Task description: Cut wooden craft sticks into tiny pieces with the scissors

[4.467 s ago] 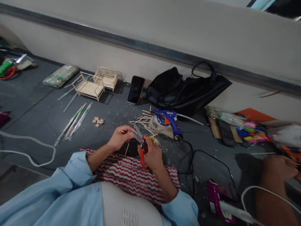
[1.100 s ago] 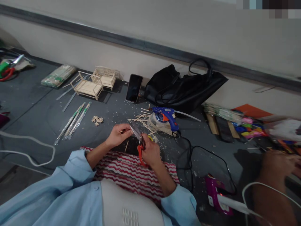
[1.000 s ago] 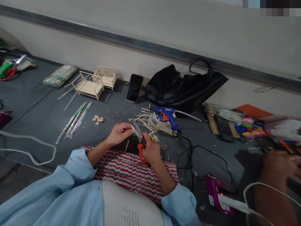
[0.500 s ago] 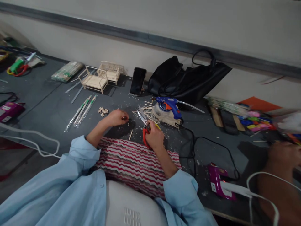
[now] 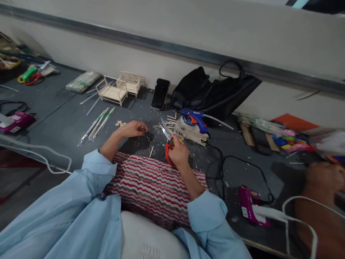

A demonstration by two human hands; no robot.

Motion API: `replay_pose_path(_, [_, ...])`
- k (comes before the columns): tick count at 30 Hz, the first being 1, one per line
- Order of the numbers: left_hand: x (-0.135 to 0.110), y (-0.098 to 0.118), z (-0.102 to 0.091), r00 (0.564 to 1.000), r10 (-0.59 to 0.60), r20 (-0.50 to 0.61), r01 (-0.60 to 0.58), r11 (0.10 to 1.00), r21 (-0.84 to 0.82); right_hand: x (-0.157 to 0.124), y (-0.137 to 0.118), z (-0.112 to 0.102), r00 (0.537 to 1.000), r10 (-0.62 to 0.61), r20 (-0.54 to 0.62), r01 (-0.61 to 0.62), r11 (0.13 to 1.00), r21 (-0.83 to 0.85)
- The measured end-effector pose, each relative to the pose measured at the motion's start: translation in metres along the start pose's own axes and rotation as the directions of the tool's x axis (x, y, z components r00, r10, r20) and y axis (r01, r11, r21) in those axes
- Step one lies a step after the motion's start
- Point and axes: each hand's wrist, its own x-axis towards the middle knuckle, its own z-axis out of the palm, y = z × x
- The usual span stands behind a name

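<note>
My right hand [image 5: 178, 151] grips a pair of scissors [image 5: 166, 133] with red and yellow handles; its blades point up and away from me, slightly apart. My left hand [image 5: 134, 128] hovers over the dark table, fingers loosely curved and apart, with nothing visible in them. Just beyond its wrist lies a cluster of small wooden flower-like pieces [image 5: 120, 123], partly covered by the hand. A short wooden stick [image 5: 151, 151] rests near the striped cloth [image 5: 156, 180]. Several more cut sticks [image 5: 170, 126] and crumbs lie around the scissor tips.
A blue glue gun [image 5: 195, 118] rests on a clear jar [image 5: 183, 126]. Behind stand small stick-built furniture models [image 5: 113, 91], a phone [image 5: 160, 94] and a black bag [image 5: 210, 93]. Packaged sticks [image 5: 98, 124] lie left. Cords and a purple power strip [image 5: 252, 207] sit right, near another person's hand [image 5: 325, 176].
My left hand has risen a little and its fingers have loosened from a closed curl. The scissors remain in my right hand, nearly in place. The view has shifted slightly.
</note>
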Motion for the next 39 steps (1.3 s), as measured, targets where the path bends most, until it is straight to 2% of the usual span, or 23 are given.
replay_pose_path(2, [-0.001,0.006,0.002,0.99,-0.033,-0.136,0.003,0.977,-0.214,0.0,0.001,0.0,1.0,-0.008,-0.012,0.008,1.0,0.014])
replay_pose_path(3, [-0.001,0.01,0.003,0.981,-0.069,-0.181,0.0,0.935,-0.355,-0.001,0.001,0.0,1.0,-0.012,-0.021,0.013,1.0,0.021])
replay_pose_path(4, [-0.001,0.014,0.005,0.976,-0.119,-0.185,0.009,0.862,-0.507,-0.001,0.001,0.0,0.999,-0.016,-0.028,0.017,0.999,0.029])
replay_pose_path(6, [-0.001,0.024,0.011,0.979,-0.185,-0.091,0.055,0.663,-0.747,-0.003,0.002,0.001,0.999,-0.022,-0.032,0.023,0.999,0.047])
replay_pose_path(7, [-0.001,0.029,0.014,0.981,-0.188,-0.053,0.068,0.584,-0.809,-0.004,0.002,0.001,0.999,-0.024,-0.028,0.025,0.998,0.057])
replay_pose_path(9, [-0.001,0.037,0.022,0.983,-0.177,-0.052,0.045,0.505,-0.862,-0.006,0.003,0.002,0.999,-0.025,-0.026,0.027,0.997,0.076])
replay_pose_path(13, [0.001,0.047,0.037,0.977,-0.134,-0.165,-0.072,0.519,-0.852,-0.01,0.004,0.004,0.997,-0.075,-0.028,0.078,0.985,0.154])
replay_pose_path(16, [0.002,0.05,0.043,0.971,-0.118,-0.207,-0.11,0.547,-0.83,-0.012,0.005,0.004,0.994,-0.111,-0.024,0.114,0.972,0.207])
replay_pose_path(25, [-0.002,0.051,0.047,0.989,-0.101,-0.106,-0.043,0.492,-0.869,-0.015,0.004,0.001,0.982,-0.187,0.011,0.181,0.962,0.206])
replay_pose_path(30, [-0.005,0.051,0.052,0.997,-0.069,-0.036,0.007,0.55,-0.835,-0.016,0.003,0.0,0.983,-0.18,0.046,0.164,0.959,0.232])
replay_pose_path(39, [-0.009,0.056,0.051,0.999,-0.019,-0.042,-0.023,0.59,-0.807,-0.019,0.003,-0.003,0.976,-0.19,0.104,0.155,0.948,0.277])
